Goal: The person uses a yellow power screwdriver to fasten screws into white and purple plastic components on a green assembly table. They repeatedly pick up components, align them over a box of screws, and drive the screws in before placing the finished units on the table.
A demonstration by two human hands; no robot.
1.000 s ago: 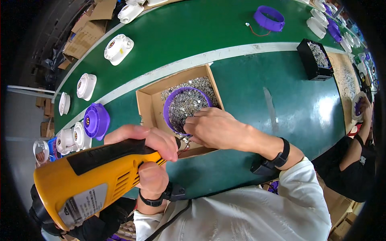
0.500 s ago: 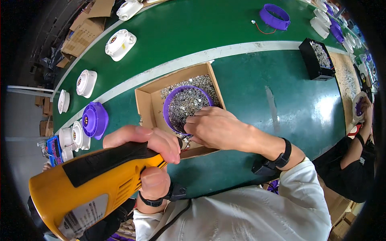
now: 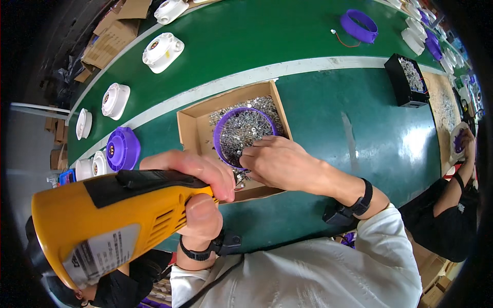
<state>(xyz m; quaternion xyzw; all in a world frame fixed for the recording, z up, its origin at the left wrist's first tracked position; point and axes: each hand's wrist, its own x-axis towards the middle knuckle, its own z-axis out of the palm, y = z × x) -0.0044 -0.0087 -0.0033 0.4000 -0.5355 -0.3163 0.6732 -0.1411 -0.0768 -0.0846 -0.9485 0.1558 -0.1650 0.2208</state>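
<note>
My left hand (image 3: 197, 185) is closed round a yellow electric screwdriver (image 3: 118, 220) with black grip panels; its rear end fills the lower left and its tip is hidden behind the hand. My right hand (image 3: 275, 161) reaches into a purple round tub (image 3: 219, 134), fingers curled down among small metal screws (image 3: 245, 128). Its fingertips are hidden, so what they pinch cannot be told. The tub sits in an open cardboard box (image 3: 191, 134), with more loose screws around it.
White round housings (image 3: 163, 53) and a purple ring (image 3: 359, 25) lie on the green belt (image 3: 246, 31) beyond a pale rail. A purple housing (image 3: 123, 149) stands left of the box. A black bin of screws (image 3: 405, 79) sits at right, near another person's arm (image 3: 452, 195).
The screwdriver has tilted a little nearer to level in my left hand. My right hand stays in the tub. Parts on the belt have shifted slightly right, and the whole view has moved a little.
</note>
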